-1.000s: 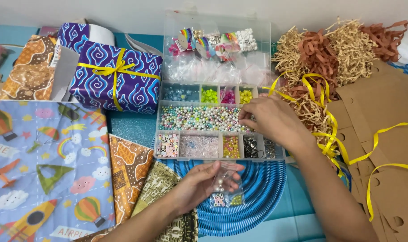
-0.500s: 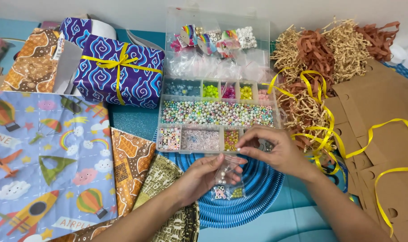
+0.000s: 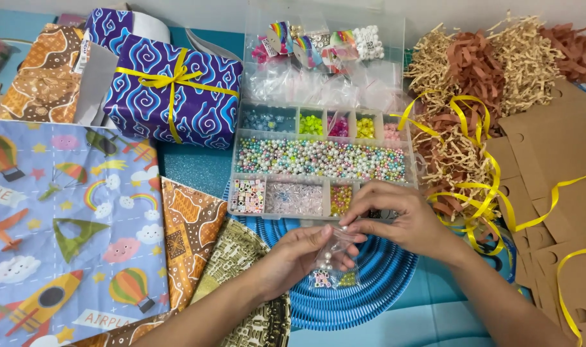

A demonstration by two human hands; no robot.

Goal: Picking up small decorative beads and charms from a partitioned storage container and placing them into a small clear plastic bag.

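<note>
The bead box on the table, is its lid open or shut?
Open. The clear lid stands tilted back behind the bead box, and the compartments of beads lie uncovered in front of the right hand.

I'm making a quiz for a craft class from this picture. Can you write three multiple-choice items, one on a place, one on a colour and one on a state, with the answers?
1. Where does the gift box stand?
A. left of the bead organiser
B. on the blue coil
C. on the brown card

2. What colour is the ribbon tied round the gift box?
A. red
B. yellow
C. white

3. What is the left hand doing?
A. lying flat on the table
B. holding a small clear bag with beads in it
C. gripping scissors

Answers:
1. A: the box stands left of the bead organiser, at the organiser's far end.
2. B: a yellow band crosses the blue swirl paper.
3. B: the small clear bag sits in its fingers, with the right hand at the bag's top, over the blue coil.
</note>
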